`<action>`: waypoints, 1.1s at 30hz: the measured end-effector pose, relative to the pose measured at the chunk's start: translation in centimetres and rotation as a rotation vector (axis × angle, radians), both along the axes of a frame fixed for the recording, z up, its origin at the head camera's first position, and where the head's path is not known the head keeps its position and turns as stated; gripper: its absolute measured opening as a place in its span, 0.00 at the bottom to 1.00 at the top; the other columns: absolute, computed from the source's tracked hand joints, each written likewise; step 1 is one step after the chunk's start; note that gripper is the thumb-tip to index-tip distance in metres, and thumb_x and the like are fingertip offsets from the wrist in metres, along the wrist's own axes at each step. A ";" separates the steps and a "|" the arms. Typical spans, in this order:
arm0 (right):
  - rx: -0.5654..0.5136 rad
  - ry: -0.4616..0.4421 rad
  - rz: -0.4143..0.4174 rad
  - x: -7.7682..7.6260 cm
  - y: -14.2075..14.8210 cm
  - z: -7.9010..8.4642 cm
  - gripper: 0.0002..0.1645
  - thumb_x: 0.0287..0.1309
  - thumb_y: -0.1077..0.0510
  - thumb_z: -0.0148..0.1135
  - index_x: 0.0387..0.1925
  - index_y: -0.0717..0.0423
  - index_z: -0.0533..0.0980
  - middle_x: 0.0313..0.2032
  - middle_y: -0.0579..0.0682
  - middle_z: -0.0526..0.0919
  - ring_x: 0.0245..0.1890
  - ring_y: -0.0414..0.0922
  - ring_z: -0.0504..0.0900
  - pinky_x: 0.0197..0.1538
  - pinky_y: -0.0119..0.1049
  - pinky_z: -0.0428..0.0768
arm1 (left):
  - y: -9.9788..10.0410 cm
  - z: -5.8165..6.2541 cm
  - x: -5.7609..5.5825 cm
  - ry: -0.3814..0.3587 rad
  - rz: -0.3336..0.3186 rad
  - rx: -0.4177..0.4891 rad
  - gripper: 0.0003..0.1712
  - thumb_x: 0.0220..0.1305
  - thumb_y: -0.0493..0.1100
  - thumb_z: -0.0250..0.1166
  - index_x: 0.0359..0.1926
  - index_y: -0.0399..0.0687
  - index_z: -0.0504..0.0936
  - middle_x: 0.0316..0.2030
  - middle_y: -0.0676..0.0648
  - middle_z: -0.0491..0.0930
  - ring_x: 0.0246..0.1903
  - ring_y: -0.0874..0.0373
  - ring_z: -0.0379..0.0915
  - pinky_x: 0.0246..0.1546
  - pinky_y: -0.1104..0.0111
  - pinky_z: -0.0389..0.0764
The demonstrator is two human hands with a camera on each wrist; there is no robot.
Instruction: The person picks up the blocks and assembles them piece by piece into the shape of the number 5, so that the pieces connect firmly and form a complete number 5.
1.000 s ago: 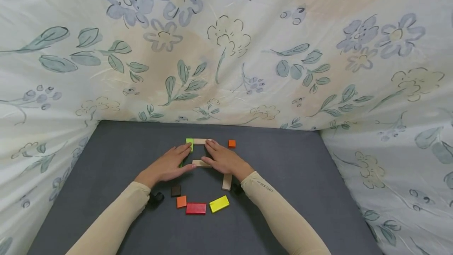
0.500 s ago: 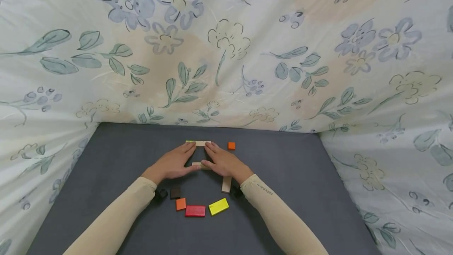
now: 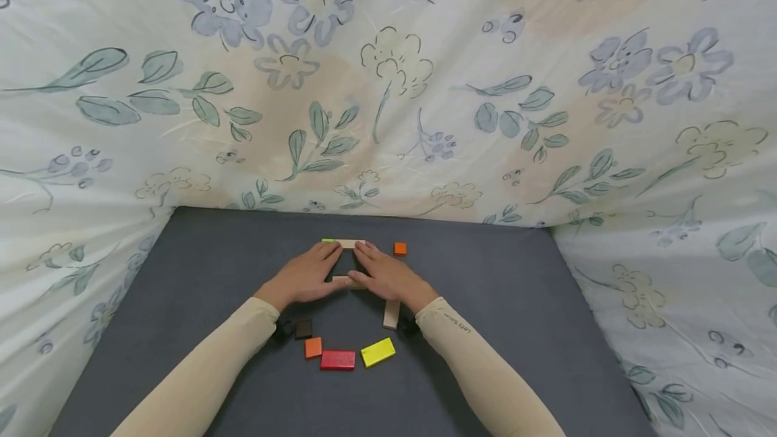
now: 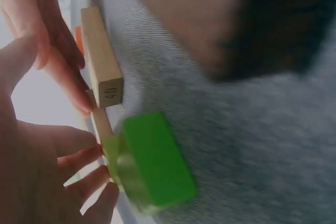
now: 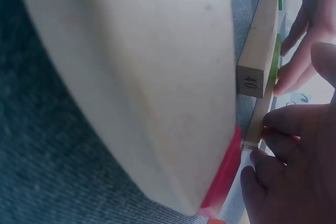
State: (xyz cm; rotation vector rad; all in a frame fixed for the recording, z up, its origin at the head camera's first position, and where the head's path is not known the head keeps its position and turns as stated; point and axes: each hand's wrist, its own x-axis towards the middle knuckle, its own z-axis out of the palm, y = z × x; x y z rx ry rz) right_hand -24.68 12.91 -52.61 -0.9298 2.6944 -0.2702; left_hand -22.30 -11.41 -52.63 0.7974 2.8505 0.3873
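My left hand (image 3: 302,275) lies over the left end of the block layout, fingers extended at a lime block (image 4: 112,156). A green block (image 4: 160,158) sits below that palm, hidden in the head view. My right hand (image 3: 390,276) has its fingertips at the right end of the far wooden plank (image 3: 350,244). Both thumbs meet over a nearer wooden plank (image 3: 340,280), marked 40 in the wrist views. A red block (image 5: 223,174) is under the right hand, seen only in the wrist views. Another wooden plank (image 3: 391,314) lies beside the right wrist.
An orange cube (image 3: 400,249) sits beyond the right hand. Nearer are a dark brown block (image 3: 303,329), another orange block (image 3: 313,347), a red block (image 3: 337,360) and a yellow block (image 3: 378,353). Floral cloth (image 3: 388,120) hangs behind the grey table (image 3: 485,329).
My left hand has moved right, toward the right hand, and now covers most of the lime block. The right hand has hardly moved.
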 end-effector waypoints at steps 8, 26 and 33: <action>-0.004 0.015 0.012 0.1 -0.1 -0.1 0.44 0.86 0.34 0.43 0.88 0.52 0.51 0.87 0.46 0.47 0.86 0.46 0.44 0.80 0.46 0.61 | 1.1 -0.2 -0.5 0.049 0.022 -0.082 0.48 0.83 0.69 0.48 0.83 0.36 0.63 0.82 0.36 0.58 0.81 0.37 0.53 0.76 0.43 0.63; -0.118 0.072 -0.023 -0.3 1.2 1.4 0.39 0.84 0.46 0.55 0.85 0.56 0.60 0.84 0.53 0.59 0.82 0.50 0.59 0.77 0.50 0.67 | 2.0 0.7 -0.6 0.046 0.033 -0.136 0.38 0.82 0.51 0.58 0.83 0.37 0.64 0.83 0.38 0.57 0.81 0.40 0.51 0.77 0.46 0.63; -0.220 0.235 -0.165 -1.6 4.2 2.3 0.29 0.79 0.52 0.65 0.74 0.57 0.77 0.71 0.56 0.77 0.72 0.54 0.75 0.72 0.53 0.74 | 1.7 0.5 -0.6 0.063 0.020 -0.164 0.39 0.82 0.52 0.60 0.83 0.38 0.62 0.83 0.38 0.56 0.81 0.40 0.52 0.77 0.47 0.63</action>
